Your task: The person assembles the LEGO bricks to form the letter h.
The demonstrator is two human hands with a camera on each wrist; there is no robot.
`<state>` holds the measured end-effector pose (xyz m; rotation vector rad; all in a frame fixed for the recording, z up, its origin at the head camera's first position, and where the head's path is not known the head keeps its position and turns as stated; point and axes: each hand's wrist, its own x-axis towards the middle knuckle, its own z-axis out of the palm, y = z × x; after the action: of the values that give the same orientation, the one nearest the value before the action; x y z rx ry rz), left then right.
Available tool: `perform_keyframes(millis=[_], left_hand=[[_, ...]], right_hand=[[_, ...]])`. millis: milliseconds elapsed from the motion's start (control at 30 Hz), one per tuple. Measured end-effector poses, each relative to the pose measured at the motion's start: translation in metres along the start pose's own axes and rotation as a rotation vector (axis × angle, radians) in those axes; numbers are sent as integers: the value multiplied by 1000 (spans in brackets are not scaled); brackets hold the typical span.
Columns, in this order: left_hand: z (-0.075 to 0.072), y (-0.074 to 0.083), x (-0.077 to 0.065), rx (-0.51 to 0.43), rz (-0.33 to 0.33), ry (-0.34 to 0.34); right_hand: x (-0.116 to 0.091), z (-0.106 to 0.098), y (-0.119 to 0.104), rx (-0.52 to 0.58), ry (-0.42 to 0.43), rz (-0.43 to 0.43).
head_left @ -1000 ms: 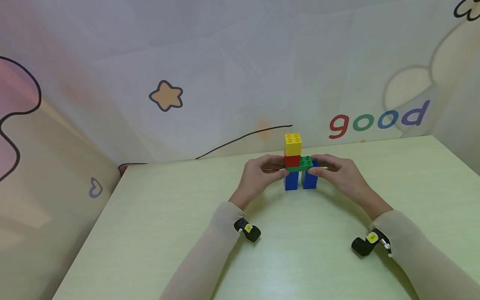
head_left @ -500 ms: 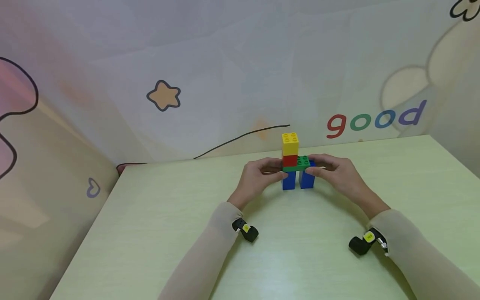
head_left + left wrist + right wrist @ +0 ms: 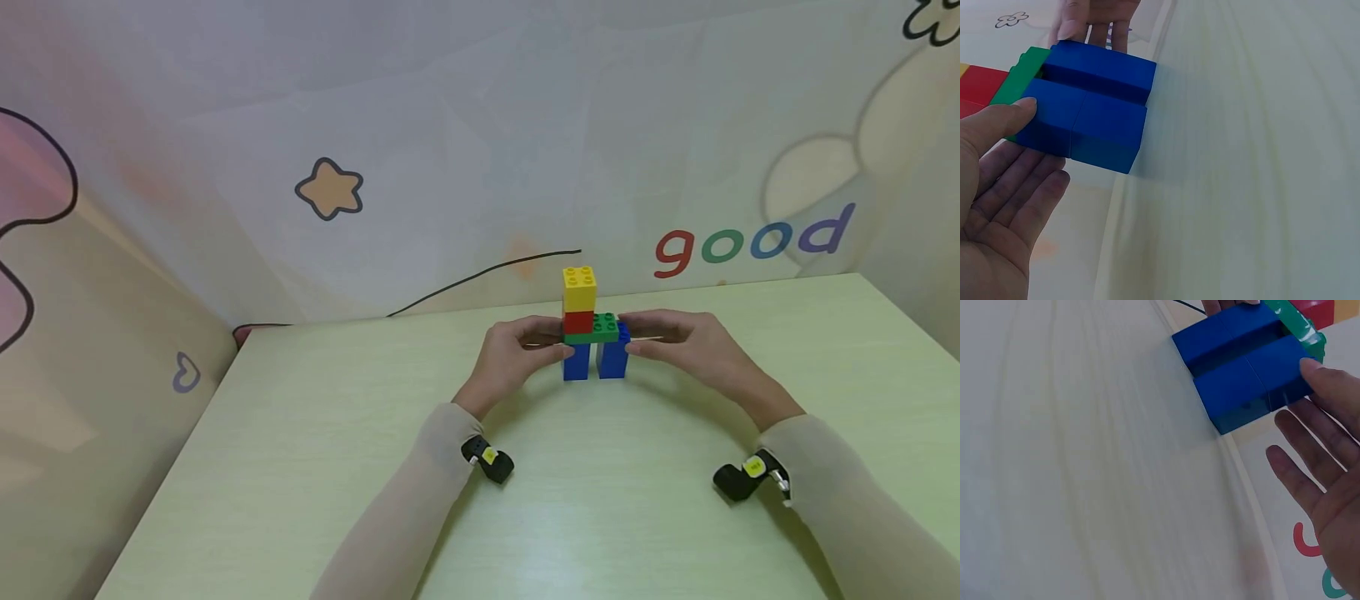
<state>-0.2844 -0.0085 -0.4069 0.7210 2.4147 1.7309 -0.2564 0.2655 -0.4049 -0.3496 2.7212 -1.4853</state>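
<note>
A structure of toy building bricks stands upright on the table. Two blue columns (image 3: 612,360) carry a green brick (image 3: 604,327) across their tops. Above its left end sit a red brick (image 3: 578,322) and a yellow brick (image 3: 579,290). My left hand (image 3: 512,354) pinches the left side, thumb on the blue column just under the green brick, as the left wrist view shows. Beside the right column is my right hand (image 3: 693,350), thumb tip at the column's upper edge and fingers nearly straight behind it. Whether that thumb touches is hard to tell.
The pale green table (image 3: 322,467) meets a printed cloth backdrop (image 3: 450,167) just behind the bricks. Black wrist cameras (image 3: 487,458) sit on both sleeves.
My right hand has shifted slightly right, its thumb moving off the front of the bricks to the column's edge. The left hand keeps its pinch, and the structure stays in place.
</note>
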Motion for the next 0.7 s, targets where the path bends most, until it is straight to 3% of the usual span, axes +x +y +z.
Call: perform_keyframes(millis=[200,700], left_hand=[[-1,-1,-1,-13,-1,5],[-6,-3,-2,-59,-39,60]], right_hand=[[1,-1,3,17,-36,-10],[3,11,-1,52,7,-11]])
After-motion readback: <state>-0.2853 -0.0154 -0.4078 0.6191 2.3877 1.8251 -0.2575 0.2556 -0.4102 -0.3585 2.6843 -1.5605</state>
